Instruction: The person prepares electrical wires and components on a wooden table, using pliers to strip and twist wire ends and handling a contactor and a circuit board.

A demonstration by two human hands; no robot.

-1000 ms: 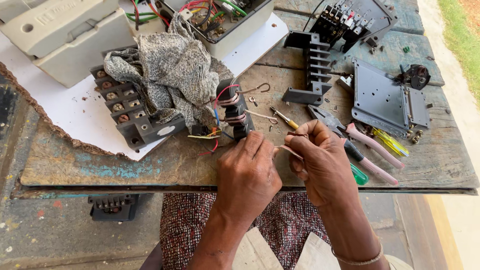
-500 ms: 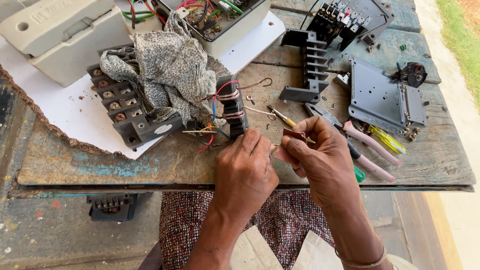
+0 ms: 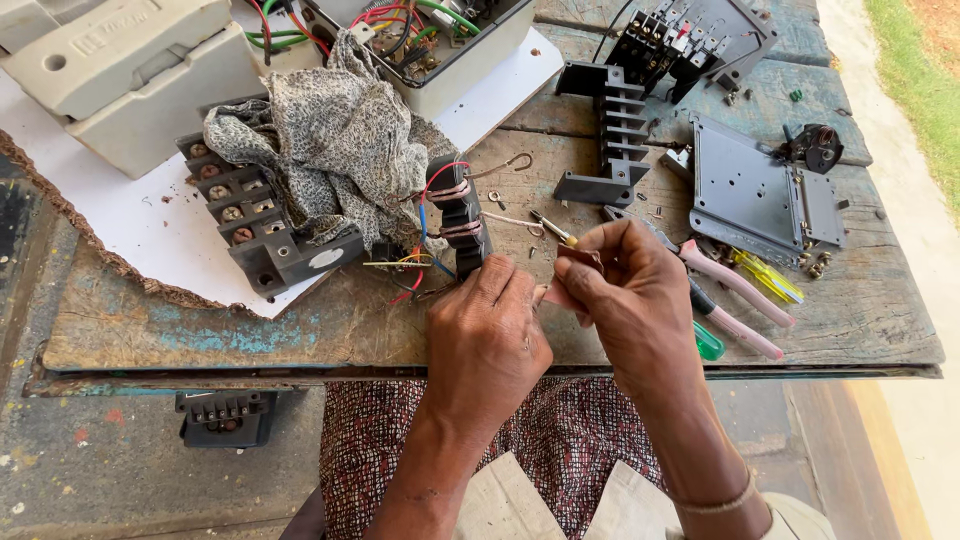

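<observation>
- The left hand rests at the near edge of the weathered wooden workbench, fingers curled closed; its fingertips meet the right hand's over a small part that is mostly hidden between them.
- The right hand is closed in a pinch on that small brownish metal piece, held just above the bench edge. A thin screwdriver with a yellow tip lies just beyond it.
- The black coil block wound with red and blue wires stands just ahead of the left hand's fingers, touching the patterned grey cloth.
- The pink-handled pliers lie to the right, partly under the right hand.
- Risk: the pinched piece is small and sits over the bench edge; a slip of the fingertips would likely drop it to the floor.
- Risk: loose wire ends beside the coil block could snag a finger and drag the block.
</observation>
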